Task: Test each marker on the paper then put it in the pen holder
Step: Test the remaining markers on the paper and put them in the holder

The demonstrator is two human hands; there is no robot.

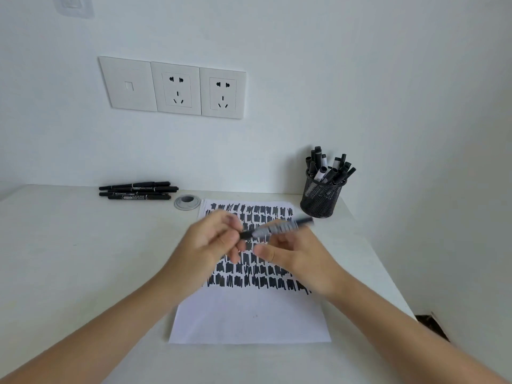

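Holding one marker (277, 228) between both hands above the paper (250, 314), w/ the barrel running roughly left-right and tilted up toward the right. Left hand (210, 242) has its fingers closed round the marker's left end; can't tell if that end is a cap or the tip, since it's blurred. Right hand (296, 256) is clamped on the mid barrel from below, thumb pointing left. Marker's right end sticks out past the right hand's fingers, dark, toward the pen holder (321, 199).

Paper lies flat on the white worktop (83, 259), approx centre, its upper half filled w/ rows of black scribble patches (263, 275); lower half blank. Pen holder is a black mesh cup standing upright just beside the paper's far right corner, packed w/ black markers (329, 166) poking out the top.

Far left, near the wall, a small pile of loose markers (137, 190) lies on the worktop, all lengthwise left-right, touching each other. Between that pile and the paper's far left corner sits a round grey cable grommet (187, 202). On the wall above: three white socket plates (173, 88) in a row.
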